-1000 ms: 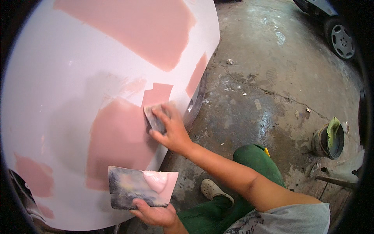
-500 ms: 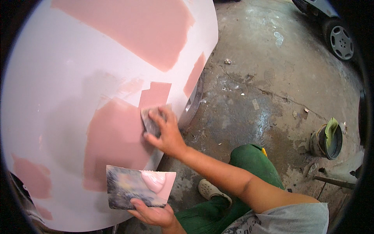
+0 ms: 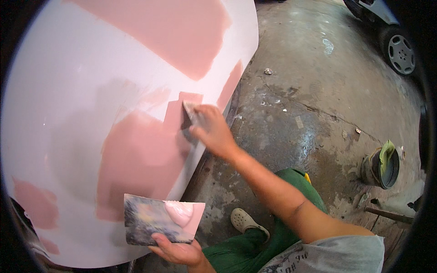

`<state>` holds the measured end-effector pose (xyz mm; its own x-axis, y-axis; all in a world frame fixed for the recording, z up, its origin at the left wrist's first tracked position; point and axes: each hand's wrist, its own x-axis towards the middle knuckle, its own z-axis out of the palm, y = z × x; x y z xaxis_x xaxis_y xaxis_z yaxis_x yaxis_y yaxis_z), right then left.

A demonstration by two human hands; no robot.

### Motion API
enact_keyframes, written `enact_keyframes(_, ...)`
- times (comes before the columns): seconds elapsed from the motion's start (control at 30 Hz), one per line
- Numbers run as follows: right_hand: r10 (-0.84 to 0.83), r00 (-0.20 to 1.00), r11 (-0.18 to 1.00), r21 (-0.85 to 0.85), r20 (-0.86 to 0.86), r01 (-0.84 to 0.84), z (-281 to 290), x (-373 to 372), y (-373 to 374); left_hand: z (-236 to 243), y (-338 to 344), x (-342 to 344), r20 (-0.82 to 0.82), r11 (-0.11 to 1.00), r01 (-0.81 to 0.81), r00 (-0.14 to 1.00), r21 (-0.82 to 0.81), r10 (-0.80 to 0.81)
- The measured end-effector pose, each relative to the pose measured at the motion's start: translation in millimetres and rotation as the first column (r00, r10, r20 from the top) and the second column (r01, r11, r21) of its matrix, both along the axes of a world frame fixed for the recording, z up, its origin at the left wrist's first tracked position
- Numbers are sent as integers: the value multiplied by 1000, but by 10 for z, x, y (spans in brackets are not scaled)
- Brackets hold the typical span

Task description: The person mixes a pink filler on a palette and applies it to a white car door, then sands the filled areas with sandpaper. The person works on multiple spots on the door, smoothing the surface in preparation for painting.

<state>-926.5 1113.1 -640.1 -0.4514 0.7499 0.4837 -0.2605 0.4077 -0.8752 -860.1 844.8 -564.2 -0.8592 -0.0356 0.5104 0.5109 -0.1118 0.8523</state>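
My left hand (image 3: 175,249) grips the lower edge of a flat, stained mixing board (image 3: 148,223), thumb on top. A glossy mound of pink body filler (image 3: 179,213) sits toward the board's right side. My right hand (image 3: 213,129), slightly smeared by motion, is closed round a small flat filler spreader (image 3: 190,111). Its edge lies against a strip of pink filler near the right edge of the white car panel (image 3: 68,104). Other broad, matte pink patches (image 3: 141,164) cover parts of the panel. My fingers hide part of the spreader.
On the stained concrete floor (image 3: 291,59) lie small scraps of debris. A dark bucket (image 3: 381,170) with a yellow-green cloth or sheet in it stands at the right. At the upper right is another car's wheel (image 3: 400,54). My foot in a pale clog (image 3: 246,221) is beside the panel.
My right hand has moved up and to the right with the spreader. The pink strip there now looks wider and joins the large patch below. My left hand and the board have barely moved.
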Motion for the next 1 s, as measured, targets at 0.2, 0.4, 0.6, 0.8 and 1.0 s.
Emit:
enact_keyframes(0.2,60,994,998,22,92,-62,-110,36,-911,263,393,37,173,990,-5,985,139,-19)
enact_keyframes(0.4,401,909,871,-258,-114,-417,-123,674,-518,88,491,-136,471,975,139,858,176,-207)
enact_keyframes(0.6,840,521,539,114,-154,-835,672,1734,-251,5,749,-197,603,868,356,624,346,-497)
enact_keyframes(0.8,649,695,655,238,310,-718,686,1864,-185,115,839,-100,623,852,331,582,404,-522)
enact_keyframes(1.0,212,837,755,460,504,-468,800,1980,-57,312,806,-42,385,902,197,854,384,-350)
